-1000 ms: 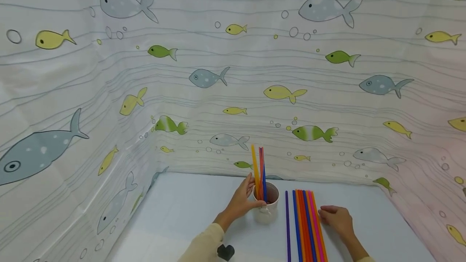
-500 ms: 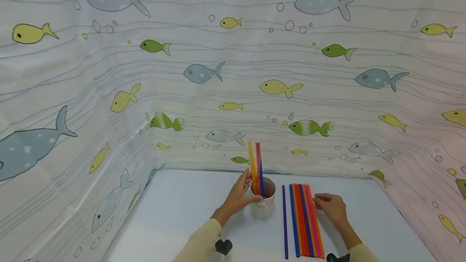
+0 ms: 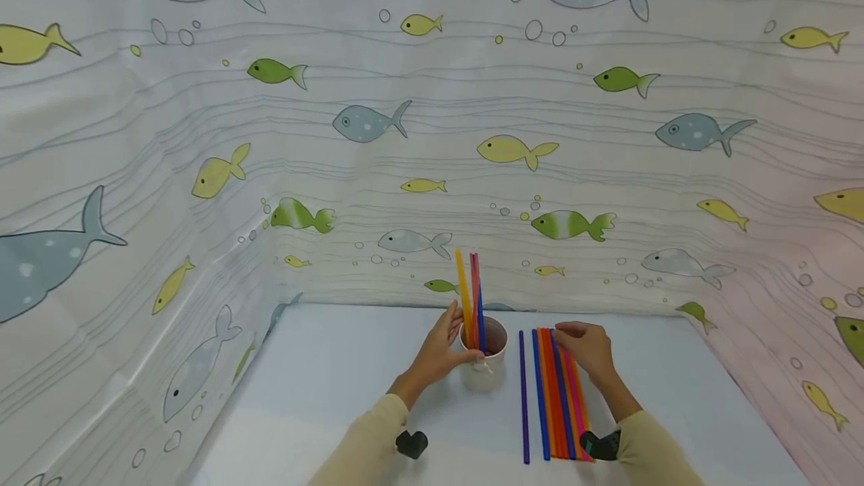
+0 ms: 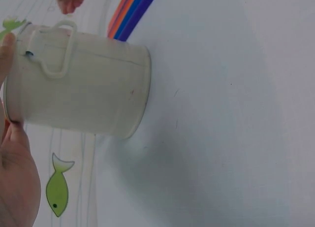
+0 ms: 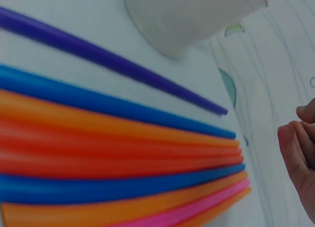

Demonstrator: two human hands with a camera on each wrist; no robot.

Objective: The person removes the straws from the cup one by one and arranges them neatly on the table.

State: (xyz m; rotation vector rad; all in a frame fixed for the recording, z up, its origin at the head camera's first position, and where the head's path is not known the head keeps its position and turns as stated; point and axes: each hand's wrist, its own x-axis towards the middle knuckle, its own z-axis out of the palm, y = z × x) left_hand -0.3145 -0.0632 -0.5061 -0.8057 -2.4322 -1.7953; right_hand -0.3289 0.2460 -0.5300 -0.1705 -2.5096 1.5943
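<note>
Moved since half a second ago: right hand (image 3: pixel 589 347), from just beside the right edge of the row of straws (image 3: pixel 555 396) to over its far end. Holding nothing there, with fingers loosely bent, thumb tip close to them. Still gripping with the left hand (image 3: pixel 435 347) the white cup (image 3: pixel 482 377), curled about the rim, thumb on the near side.

Upright on the bench (image 3: pixel 324 381), with mouth up and handle (image 4: pixel 70 47) toward the person. Inside, nearly upright and leaning slightly left: yellow, coral and blue straws (image 3: pixel 475 291). To the right of the cup, lying flat: a lone purple straw (image 3: pixel 523 396), then, past a gap, the row in blue, orange, red, blue, orange, pink and orange. Long axes roughly parallel, pointing from the person toward the back wall.

Underneath, a pale bench top; behind and to both sides, a fish-print sheet (image 3: pixel 364 186) in green, yellow and grey-blue, tinged pink at right. At the wrists, cream sleeves (image 3: pixel 364 441) and dark heart-shaped pieces (image 3: pixel 412 444). By the cup's handle, a blue mark (image 4: pixel 29 53) too small to make out.
</note>
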